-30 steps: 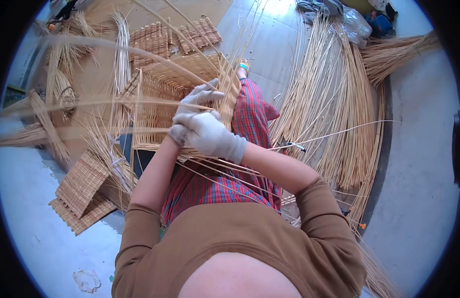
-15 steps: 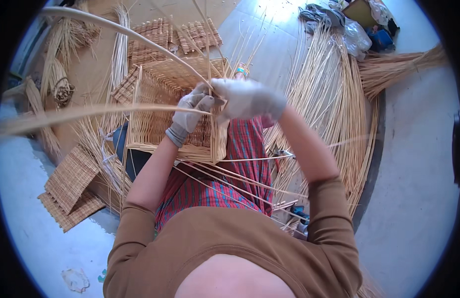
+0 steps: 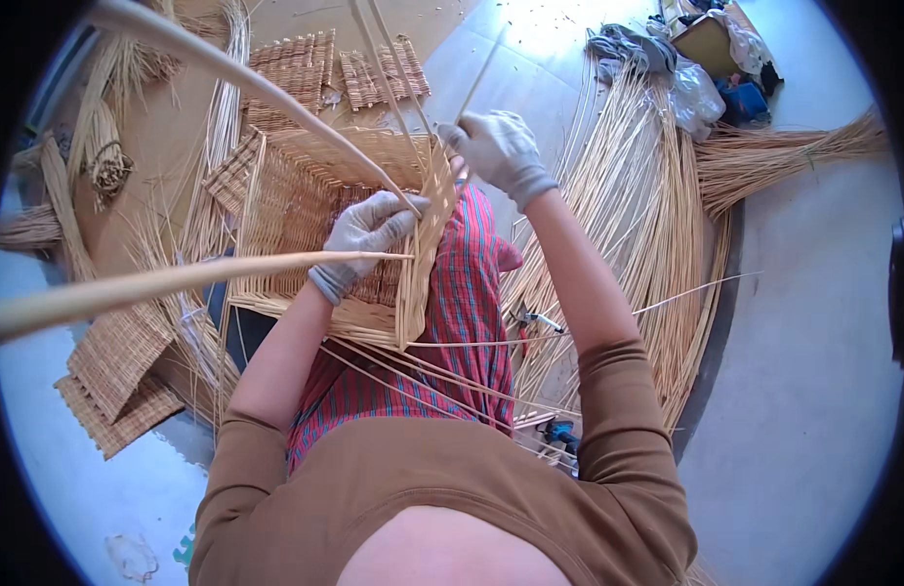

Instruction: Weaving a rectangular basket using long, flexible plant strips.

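A rectangular wicker basket [image 3: 286,210] with woven walls rests at my lap, its open side toward me. My gloved left hand [image 3: 364,234] reaches into it, thumb and fingers closed on the edge of its right wall. Two thick pale rods [image 3: 276,93] rise from that edge near my left fingertips and sweep out to the left, close to view. Beyond the right wall, my gloved right hand [image 3: 501,156] is raised with its fingers closed around a thin wicker rod [image 3: 483,76]. Other thin rods stand up from the basket's far right corner. My right hand is apart from the wall.
Long loose wicker rods [image 3: 637,225] cover the floor to the right, with another bundle [image 3: 794,156] farther right. Woven panels [image 3: 125,356] lie at the lower left and beyond the basket. Pliers [image 3: 540,320] and a blue-black tool [image 3: 561,433] are near my right arm.
My right hand has moved up and away from the basket's edge, drawing a thin rod outward. My left hand and the basket appear slightly lower and farther left.
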`<state>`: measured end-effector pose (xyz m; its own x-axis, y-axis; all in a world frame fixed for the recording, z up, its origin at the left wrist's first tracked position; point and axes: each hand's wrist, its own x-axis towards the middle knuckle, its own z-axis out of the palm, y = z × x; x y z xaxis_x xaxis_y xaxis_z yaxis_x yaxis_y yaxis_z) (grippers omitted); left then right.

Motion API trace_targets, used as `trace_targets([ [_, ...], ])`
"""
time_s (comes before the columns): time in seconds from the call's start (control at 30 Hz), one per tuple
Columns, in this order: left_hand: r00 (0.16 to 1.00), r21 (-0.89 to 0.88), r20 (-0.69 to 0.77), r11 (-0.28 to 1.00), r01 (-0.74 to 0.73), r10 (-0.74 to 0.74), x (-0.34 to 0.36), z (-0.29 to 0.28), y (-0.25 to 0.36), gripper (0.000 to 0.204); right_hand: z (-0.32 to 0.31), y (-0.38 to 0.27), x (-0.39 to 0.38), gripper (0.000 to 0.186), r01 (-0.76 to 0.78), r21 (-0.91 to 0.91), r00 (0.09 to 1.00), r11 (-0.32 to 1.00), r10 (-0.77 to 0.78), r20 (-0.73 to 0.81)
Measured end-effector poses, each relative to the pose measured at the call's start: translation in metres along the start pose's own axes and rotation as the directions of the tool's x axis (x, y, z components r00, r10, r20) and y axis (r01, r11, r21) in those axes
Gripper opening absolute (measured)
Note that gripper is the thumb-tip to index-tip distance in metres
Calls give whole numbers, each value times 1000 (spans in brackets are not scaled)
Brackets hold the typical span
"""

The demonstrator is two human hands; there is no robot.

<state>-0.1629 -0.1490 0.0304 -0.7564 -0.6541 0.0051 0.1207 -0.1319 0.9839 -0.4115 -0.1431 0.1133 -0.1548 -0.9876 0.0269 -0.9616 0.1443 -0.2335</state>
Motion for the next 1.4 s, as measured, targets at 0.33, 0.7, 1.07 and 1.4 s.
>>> trace_targets([
  [0.33, 998, 101, -41, 994, -49, 54, 22, 0, 0, 26, -15, 32, -42, 37, 438, -4, 896, 899, -437, -82],
  [0.7, 996, 218, 28, 972, -91, 87, 7, -5, 4, 30, -7, 17, -4, 33, -3, 995, 988, 101, -156, 19],
  [1.07, 911, 874, 101, 401, -273, 400, 5, -1, 26, 47, -43, -52, 19, 54, 524, 585, 838, 619, -495, -228],
  [1.4, 1000, 106, 30, 994, -1, -2, 16, -4, 2, 50, 99, 5, -10, 64, -295, 952, 832, 78, 510, 216],
])
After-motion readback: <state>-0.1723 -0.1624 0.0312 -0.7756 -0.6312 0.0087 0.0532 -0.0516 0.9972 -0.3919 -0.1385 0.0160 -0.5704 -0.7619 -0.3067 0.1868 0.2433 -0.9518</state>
